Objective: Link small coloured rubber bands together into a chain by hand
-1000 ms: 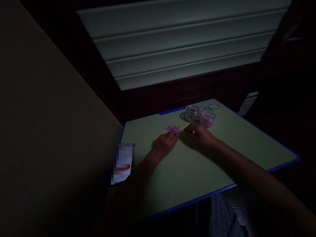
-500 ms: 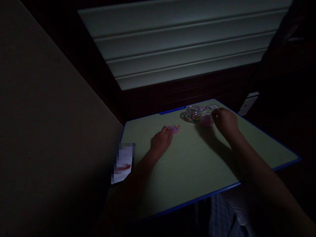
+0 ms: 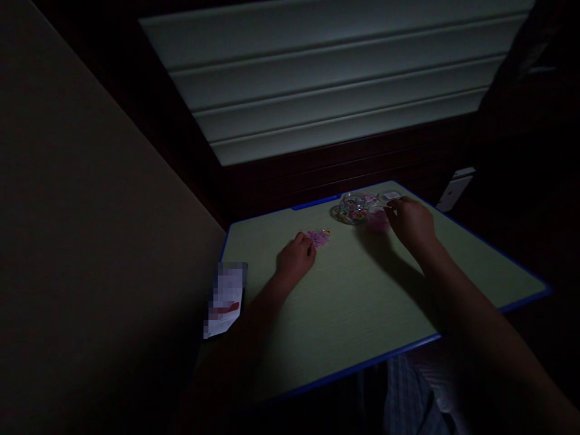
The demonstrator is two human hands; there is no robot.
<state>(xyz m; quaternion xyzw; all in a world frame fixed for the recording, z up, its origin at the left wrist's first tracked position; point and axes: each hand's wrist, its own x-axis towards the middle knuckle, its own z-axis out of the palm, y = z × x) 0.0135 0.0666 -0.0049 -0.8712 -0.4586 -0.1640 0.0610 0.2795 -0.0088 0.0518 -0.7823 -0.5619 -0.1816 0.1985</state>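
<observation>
The room is very dim. My left hand (image 3: 295,258) rests on a pale green table (image 3: 353,314), fingers curled against a small pink pile of loose bands (image 3: 319,236). Far to the right, my right hand (image 3: 410,220) reaches over a clear cup of pink bands (image 3: 377,221), its fingers bent at the cup's rim; whether they pinch anything is too dark to see. A clear dish of mixed coloured bands (image 3: 352,209) sits just left of that cup. A clear lid (image 3: 390,196) lies behind my right hand.
The table has a blue edge (image 3: 344,371). A white paper with red marks (image 3: 225,300) hangs off the table's left side by a beige wall (image 3: 81,241). Closed blinds (image 3: 335,78) are behind. A white object (image 3: 455,187) sits in the dark right of the table.
My right hand left the pink pile by my left hand and went right and back to the clear cup. My left hand stayed by the pile, drawing back slightly.
</observation>
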